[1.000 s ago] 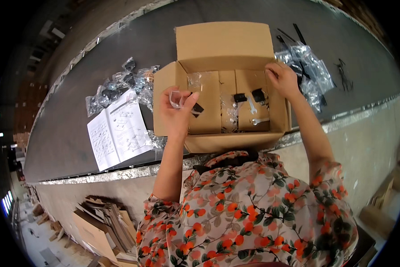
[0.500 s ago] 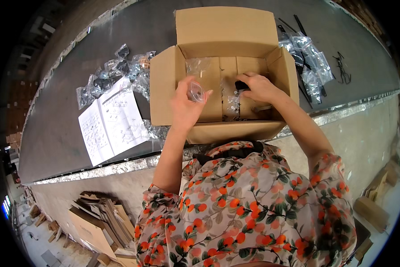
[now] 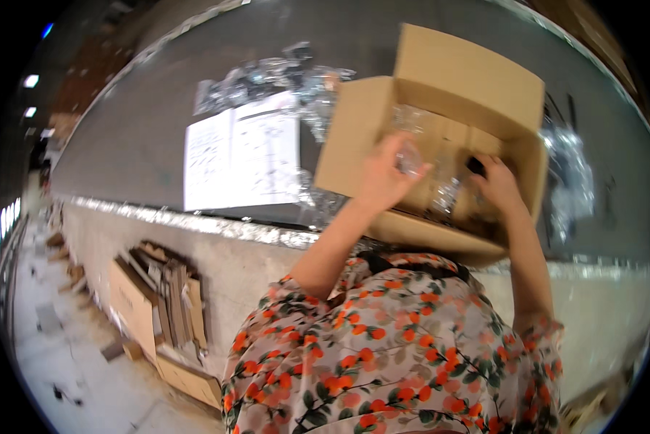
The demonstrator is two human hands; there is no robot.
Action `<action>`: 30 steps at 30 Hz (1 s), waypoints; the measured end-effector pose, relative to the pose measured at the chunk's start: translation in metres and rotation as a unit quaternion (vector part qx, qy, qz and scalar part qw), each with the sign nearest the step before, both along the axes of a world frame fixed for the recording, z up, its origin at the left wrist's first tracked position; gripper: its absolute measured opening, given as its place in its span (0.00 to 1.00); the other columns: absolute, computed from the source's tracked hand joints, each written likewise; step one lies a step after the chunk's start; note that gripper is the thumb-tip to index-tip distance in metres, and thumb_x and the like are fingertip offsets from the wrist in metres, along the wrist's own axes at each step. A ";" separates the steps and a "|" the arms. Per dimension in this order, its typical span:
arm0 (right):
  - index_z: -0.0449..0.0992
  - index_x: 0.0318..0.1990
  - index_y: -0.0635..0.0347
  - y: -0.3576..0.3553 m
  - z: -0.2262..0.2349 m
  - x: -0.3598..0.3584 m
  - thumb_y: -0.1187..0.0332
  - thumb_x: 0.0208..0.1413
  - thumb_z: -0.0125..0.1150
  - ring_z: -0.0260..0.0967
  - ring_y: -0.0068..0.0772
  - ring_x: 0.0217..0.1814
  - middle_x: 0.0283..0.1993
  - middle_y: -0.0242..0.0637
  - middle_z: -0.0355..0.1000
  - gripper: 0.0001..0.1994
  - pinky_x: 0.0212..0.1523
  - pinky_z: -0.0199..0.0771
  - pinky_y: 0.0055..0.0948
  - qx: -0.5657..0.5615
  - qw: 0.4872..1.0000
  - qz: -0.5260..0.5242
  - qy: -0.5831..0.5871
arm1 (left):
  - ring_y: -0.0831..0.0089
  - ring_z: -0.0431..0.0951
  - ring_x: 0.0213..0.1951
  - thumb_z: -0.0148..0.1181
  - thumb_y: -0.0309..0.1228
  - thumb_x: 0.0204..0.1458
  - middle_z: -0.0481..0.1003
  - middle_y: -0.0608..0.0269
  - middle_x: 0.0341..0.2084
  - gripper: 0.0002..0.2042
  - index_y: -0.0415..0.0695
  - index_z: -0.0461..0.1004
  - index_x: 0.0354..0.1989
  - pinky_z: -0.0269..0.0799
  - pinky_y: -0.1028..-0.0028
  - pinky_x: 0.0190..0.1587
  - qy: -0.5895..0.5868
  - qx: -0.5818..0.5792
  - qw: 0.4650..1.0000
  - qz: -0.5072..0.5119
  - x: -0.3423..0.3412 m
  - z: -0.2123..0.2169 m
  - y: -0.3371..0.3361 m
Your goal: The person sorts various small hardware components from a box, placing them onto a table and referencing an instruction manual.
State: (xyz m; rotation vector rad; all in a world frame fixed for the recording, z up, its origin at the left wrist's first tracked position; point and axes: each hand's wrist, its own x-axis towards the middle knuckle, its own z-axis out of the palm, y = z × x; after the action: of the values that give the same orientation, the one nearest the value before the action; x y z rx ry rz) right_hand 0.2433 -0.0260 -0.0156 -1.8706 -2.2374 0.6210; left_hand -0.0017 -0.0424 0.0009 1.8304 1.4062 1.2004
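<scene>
Both hands are now found inside the cardboard box (image 3: 354, 145), seen shifted rightward: left hand (image 3: 386, 173) closed on a clear packet (image 3: 410, 155); right hand (image 3: 495, 184) grip indeterminable.

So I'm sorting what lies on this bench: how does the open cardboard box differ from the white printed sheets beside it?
The cardboard box is brown and stands with its flaps up; the printed sheets are white and lie flat. The box holds clear plastic bags, and both the left hand and the right hand reach into it; no hand touches the sheets. Both rest on the grey bench.
</scene>
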 end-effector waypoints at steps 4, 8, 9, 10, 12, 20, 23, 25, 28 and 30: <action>0.65 0.44 0.60 0.000 -0.001 -0.002 0.70 0.39 0.59 0.63 0.51 0.43 0.41 0.48 0.65 0.20 0.42 0.64 0.39 -0.002 1.000 0.017 0.000 | 0.64 0.72 0.32 0.65 0.34 0.34 0.70 0.57 0.31 0.25 0.45 0.63 0.43 0.68 0.72 0.34 -0.001 0.005 1.000 0.001 -0.002 0.008 -0.001; 0.65 0.43 0.62 -0.004 0.004 -0.010 0.71 0.38 0.59 0.63 0.52 0.41 0.39 0.50 0.65 0.20 0.40 0.64 0.39 -0.035 0.999 0.022 0.013 | 0.58 0.71 0.34 0.65 0.34 0.33 0.69 0.54 0.32 0.25 0.44 0.64 0.42 0.68 0.69 0.35 -0.019 0.007 1.000 0.003 -0.005 0.010 -0.006; 0.65 0.43 0.63 -0.004 0.002 -0.008 0.71 0.38 0.59 0.63 0.52 0.40 0.39 0.51 0.65 0.20 0.40 0.64 0.39 -0.040 0.999 0.026 0.015 | 0.58 0.71 0.34 0.65 0.34 0.33 0.69 0.54 0.32 0.25 0.44 0.64 0.42 0.68 0.69 0.35 -0.023 0.001 1.000 0.005 -0.005 0.011 -0.007; 0.65 0.42 0.63 -0.004 0.001 -0.006 0.71 0.38 0.59 0.63 0.52 0.40 0.39 0.51 0.65 0.20 0.39 0.64 0.39 -0.046 0.998 0.026 0.015 | 0.58 0.71 0.33 0.65 0.34 0.33 0.69 0.55 0.31 0.25 0.44 0.63 0.42 0.68 0.68 0.34 -0.005 0.004 1.000 0.012 -0.003 0.012 -0.008; 0.65 0.42 0.64 -0.003 0.002 -0.008 0.71 0.38 0.60 0.64 0.51 0.38 0.38 0.51 0.65 0.20 0.38 0.64 0.39 -0.042 0.999 0.017 0.021 | 0.58 0.71 0.32 0.65 0.34 0.33 0.69 0.55 0.30 0.24 0.44 0.63 0.42 0.68 0.68 0.32 -0.009 0.007 1.000 0.004 -0.003 0.013 -0.006; 0.66 0.41 0.65 -0.001 0.002 -0.007 0.72 0.37 0.60 0.64 0.51 0.37 0.37 0.51 0.66 0.19 0.36 0.64 0.39 -0.058 0.998 0.009 0.025 | 0.57 0.71 0.31 0.64 0.32 0.33 0.69 0.57 0.29 0.24 0.45 0.62 0.41 0.67 0.67 0.30 -0.025 0.035 0.999 -0.004 -0.001 0.007 -0.002; 0.66 0.40 0.65 -0.001 -0.006 -0.001 0.72 0.37 0.60 0.64 0.52 0.37 0.38 0.51 0.66 0.19 0.37 0.64 0.40 -0.022 0.998 0.037 0.035 | 0.58 0.71 0.31 0.65 0.31 0.33 0.69 0.57 0.29 0.24 0.45 0.62 0.41 0.68 0.67 0.30 -0.029 0.031 0.999 -0.011 0.000 0.005 -0.001; 0.66 0.40 0.65 -0.001 -0.001 -0.004 0.72 0.37 0.60 0.63 0.52 0.38 0.38 0.51 0.66 0.19 0.37 0.64 0.40 -0.034 0.999 0.026 0.029 | 0.58 0.71 0.31 0.65 0.31 0.33 0.69 0.57 0.29 0.24 0.45 0.62 0.41 0.68 0.68 0.30 -0.032 0.032 0.999 -0.011 0.001 0.004 0.000; 0.66 0.40 0.65 -0.002 -0.002 -0.004 0.72 0.36 0.60 0.63 0.53 0.39 0.38 0.51 0.66 0.19 0.38 0.64 0.39 -0.029 0.999 0.027 0.037 | 0.59 0.71 0.25 0.65 0.28 0.28 0.68 0.55 0.24 0.24 0.43 0.63 0.37 0.67 0.67 0.27 -0.042 0.081 0.996 0.009 0.002 0.008 0.000; 0.66 0.40 0.65 -0.002 0.000 -0.005 0.72 0.37 0.60 0.63 0.53 0.40 0.38 0.51 0.66 0.19 0.39 0.64 0.39 -0.031 0.999 0.024 0.037 | 0.60 0.71 0.25 0.65 0.28 0.29 0.68 0.55 0.24 0.24 0.43 0.63 0.37 0.67 0.67 0.27 -0.046 0.072 0.996 0.003 0.001 0.009 0.000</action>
State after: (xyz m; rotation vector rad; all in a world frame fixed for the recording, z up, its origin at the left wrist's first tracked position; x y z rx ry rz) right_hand 0.2387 -0.0282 -0.0156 -1.7952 -2.2476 0.7635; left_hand -0.0006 -0.0429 0.0099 1.8432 1.3047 1.4028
